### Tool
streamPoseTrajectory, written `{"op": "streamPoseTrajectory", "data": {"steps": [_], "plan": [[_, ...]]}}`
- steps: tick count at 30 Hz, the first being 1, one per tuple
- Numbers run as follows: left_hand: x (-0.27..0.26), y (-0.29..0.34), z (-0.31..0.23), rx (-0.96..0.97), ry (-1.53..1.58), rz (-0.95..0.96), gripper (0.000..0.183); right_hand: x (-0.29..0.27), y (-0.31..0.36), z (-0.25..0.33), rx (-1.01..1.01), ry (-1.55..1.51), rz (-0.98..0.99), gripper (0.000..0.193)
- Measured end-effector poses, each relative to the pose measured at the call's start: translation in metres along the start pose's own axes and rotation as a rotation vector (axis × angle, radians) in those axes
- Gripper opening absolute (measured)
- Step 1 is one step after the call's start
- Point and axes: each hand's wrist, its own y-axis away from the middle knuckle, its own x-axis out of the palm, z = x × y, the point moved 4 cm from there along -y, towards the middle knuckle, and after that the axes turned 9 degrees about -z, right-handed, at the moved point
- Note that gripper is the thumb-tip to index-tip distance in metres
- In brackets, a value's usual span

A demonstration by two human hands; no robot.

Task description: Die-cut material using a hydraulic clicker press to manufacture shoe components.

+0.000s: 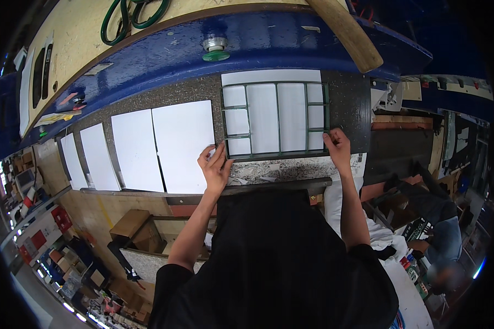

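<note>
On the dark bench lies a thin dark green grid frame (pixel 278 118), split by bars into several rectangular compartments. White sheet material (pixel 271 76) shows through it and sticks out past its far edge. My left hand (pixel 216 167) holds the frame's near left corner, thumb at the near edge and fingers at the left side. At the right edge, close to the near right corner, my right hand (pixel 337 145) grips the frame with bent fingers. Left of it lie large white sheets (pixel 184 145), with narrower white panels (pixel 99 156) farther left.
Behind the bench runs a blue ledge (pixel 269 41) with a green round knob (pixel 215 55). A wooden handle (pixel 351 38) juts over it, and green-handled scissors (pixel 115 27) lie at the far left. Cardboard boxes (pixel 132 223) stand below left. Another person (pixel 444 236) is at the right.
</note>
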Motion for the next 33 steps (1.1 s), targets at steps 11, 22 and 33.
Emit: {"op": "streamPoseTrajectory", "data": {"steps": [11, 22, 33], "plan": [[0.001, -0.001, -0.003, 0.024, 0.045, -0.030, 0.042, 0.000, 0.001, 0.002, 0.045, -0.061, -0.026, 0.019], [0.004, 0.002, 0.000, -0.085, 0.060, 0.004, 0.043, 0.004, 0.002, 0.002, 0.054, -0.085, -0.053, 0.018], [-0.001, -0.008, -0.008, -0.100, 0.042, 0.065, 0.066, 0.005, 0.003, 0.000, 0.025, -0.012, -0.118, 0.020]]}}
